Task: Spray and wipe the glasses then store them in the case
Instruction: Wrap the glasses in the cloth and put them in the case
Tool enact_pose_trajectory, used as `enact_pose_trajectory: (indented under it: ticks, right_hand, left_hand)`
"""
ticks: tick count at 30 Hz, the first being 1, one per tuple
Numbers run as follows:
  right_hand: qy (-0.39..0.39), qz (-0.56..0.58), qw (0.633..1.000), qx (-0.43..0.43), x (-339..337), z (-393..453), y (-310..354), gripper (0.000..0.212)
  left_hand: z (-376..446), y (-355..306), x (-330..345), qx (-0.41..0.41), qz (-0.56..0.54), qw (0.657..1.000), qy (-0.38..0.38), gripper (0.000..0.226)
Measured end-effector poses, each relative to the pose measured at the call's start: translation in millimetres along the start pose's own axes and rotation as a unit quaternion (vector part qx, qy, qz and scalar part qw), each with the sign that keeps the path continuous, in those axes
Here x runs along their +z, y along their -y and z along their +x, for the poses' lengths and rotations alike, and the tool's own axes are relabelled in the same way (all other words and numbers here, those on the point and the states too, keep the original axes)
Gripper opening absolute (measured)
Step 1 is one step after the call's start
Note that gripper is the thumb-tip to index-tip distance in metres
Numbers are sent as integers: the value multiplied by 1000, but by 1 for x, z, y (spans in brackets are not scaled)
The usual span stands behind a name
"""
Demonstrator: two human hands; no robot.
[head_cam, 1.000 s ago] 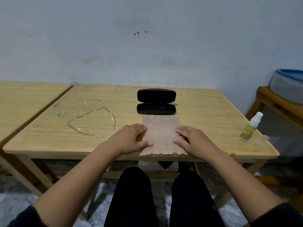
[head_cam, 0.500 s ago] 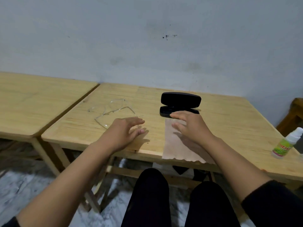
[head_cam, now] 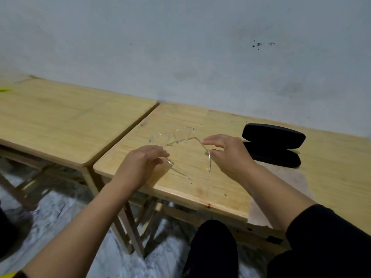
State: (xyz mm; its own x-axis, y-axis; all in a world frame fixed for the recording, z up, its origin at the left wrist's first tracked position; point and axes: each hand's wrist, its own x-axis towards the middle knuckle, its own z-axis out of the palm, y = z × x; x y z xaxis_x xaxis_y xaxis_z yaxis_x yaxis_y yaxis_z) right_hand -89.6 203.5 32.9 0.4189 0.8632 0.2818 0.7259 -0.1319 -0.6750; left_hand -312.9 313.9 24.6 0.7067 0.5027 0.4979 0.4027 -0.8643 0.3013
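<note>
**Both hands at the temple arms of the clear glasses**

I saw the glasses lying unfolded on the table just left of the frame's centre, lenses away from me and the two temple arms reaching back toward the table's near edge. I judged them very light, thin and transparent, so hard to read against the pale wood, stiff enough to lift by the arms but easy to twist or smudge. My advice to myself was to take hold at the temples, near the hinges, and keep fingertips off the lenses.

My left hand had its fingers curled at the left temple arm; it looked like a pinch, though the clear plastic made contact hard to confirm. My right hand arched over the right temple arm with thumb and forefinger curved toward it; whether they already touched it I could not tell.

Counting outward: one pair of glasses, and one black case standing open to the right of my right hand, its lid raised. One brownish cloth hung over the near edge at lower right, partly under my right forearm. There were two wooden tables, the second table butted against the first at upper left. No spray bottle showed.
</note>
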Motion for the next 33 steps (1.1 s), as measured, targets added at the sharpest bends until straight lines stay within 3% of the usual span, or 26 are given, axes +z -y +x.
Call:
enact_pose_trajectory:
  ticks: [4, 10, 15, 18, 23, 33]
  right_hand:
    - [-11, 7, 1000, -15, 7, 11, -3, 26]
    - [-59, 72, 994, -63, 1, 16, 7, 16]
    - [-131, 123, 981, -70, -32, 3, 13, 14]
    - [-185, 187, 964, -32, -62, -19, 8, 20]
    - [-261, 176, 949, 12, -113, -62, -16, 20]
    - [-297, 147, 941, 60, -158, -137, -54, 21]
  left_hand:
    - [5, 11, 5, 39, 2, 999, -27, 20]
    - [18, 12, 3, 25, -81, 987, -136, 24]
    - [40, -17, 0, -52, -202, 956, -206, 19]
    - [54, -49, 5, -90, -288, 935, -185, 18]
    - [62, -107, 26, -89, -356, 924, -111, 20]
    - [57, -178, 71, -62, -390, 918, -31, 17]
